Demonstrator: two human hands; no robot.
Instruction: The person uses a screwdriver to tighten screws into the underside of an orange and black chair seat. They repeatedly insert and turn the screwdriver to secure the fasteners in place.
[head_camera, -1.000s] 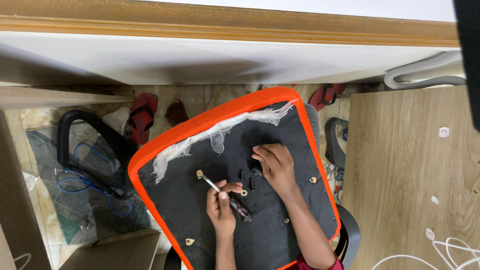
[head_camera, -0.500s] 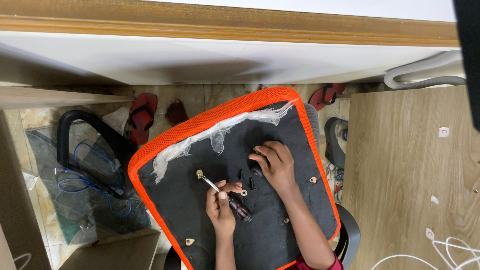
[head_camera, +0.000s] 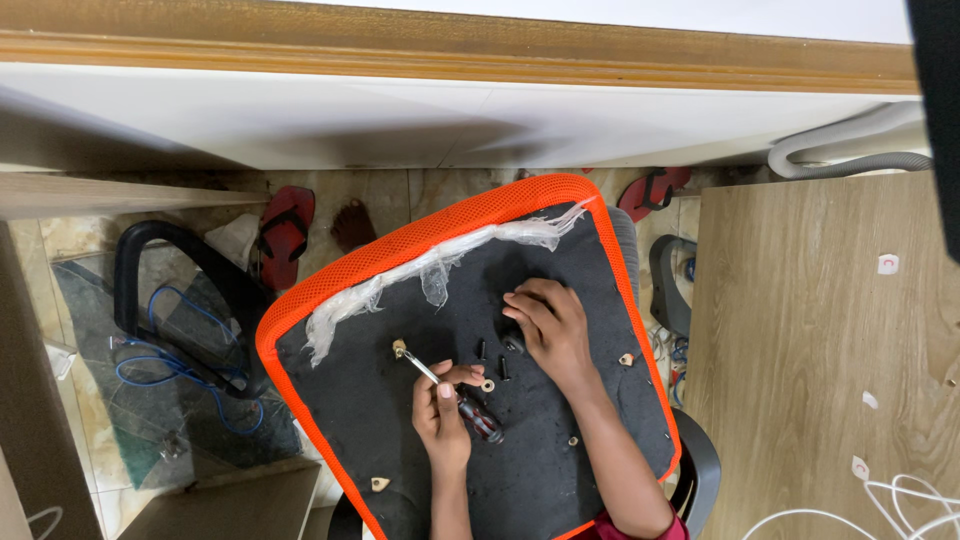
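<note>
An upturned chair seat (head_camera: 360, 400) with a black underside and an orange mesh rim lies in front of me. My left hand (head_camera: 442, 408) grips a screwdriver (head_camera: 455, 393) with a dark red handle; its metal tip rests on a fitting in the seat. My right hand (head_camera: 548, 325) lies on the black surface just to the right, with its fingers bent over small black screws (head_camera: 492, 358). Torn clear plastic wrap (head_camera: 430, 268) clings along the seat's far edge.
A black chair armrest (head_camera: 170, 300) lies on the tiled floor at left, over blue cable. Red sandals (head_camera: 285, 235) and a person's bare foot (head_camera: 350, 225) are beyond the seat. A wooden tabletop (head_camera: 820, 350) stands at right, a white counter (head_camera: 400, 110) ahead.
My right hand's fingers have shifted slightly over the black screws. The left hand and screwdriver stay in place.
</note>
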